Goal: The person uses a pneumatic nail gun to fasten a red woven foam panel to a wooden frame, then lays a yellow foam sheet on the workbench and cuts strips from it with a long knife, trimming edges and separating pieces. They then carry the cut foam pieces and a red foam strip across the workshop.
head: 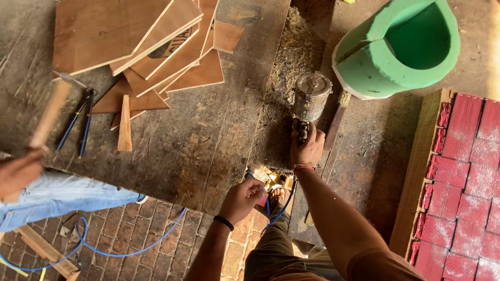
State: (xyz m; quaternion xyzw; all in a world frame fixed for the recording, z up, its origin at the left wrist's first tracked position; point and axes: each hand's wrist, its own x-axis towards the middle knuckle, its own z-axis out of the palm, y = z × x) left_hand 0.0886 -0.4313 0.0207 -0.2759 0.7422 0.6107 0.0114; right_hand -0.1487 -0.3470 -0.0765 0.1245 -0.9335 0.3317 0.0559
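Right hand (pixel 308 148) is closed around the handle of a pneumatic nailer (pixel 310 101), which stands on the bench (pixel 208 140). One nailer is in view. Its long axis runs from the near bench edge toward the far side; the round metal canister sits at the far end and the grip at the near end, in the hand. It rests on a strip of sawdust (pixel 291 57) near the middle of the bench.

Left hand (pixel 240 200) is curled at the near bench edge, fingers closed about something small; what it holds cannot be made out. One black band is on the left wrist, one red band on the right.

One blue hose (pixel 130 252) loops over the brick floor (pixel 156 229) and rises toward the bench edge between the two hands.

A stack of plywood offcuts (pixel 146 41) lies at the far left of the bench, several sheets overlapping; an exact count is not possible. One narrow wooden strip (pixel 124 125) lies just beside the stack. One pair of blue-handled pliers (pixel 78 125) lies left of the strip.

A second person's hand (pixel 18 174) at the left edge grips one wooden-handled hammer (pixel 49 112), blurred.

One green curved form (pixel 401 47) stands at the far right. One red ribbed panel (pixel 469 187) lies at the right.
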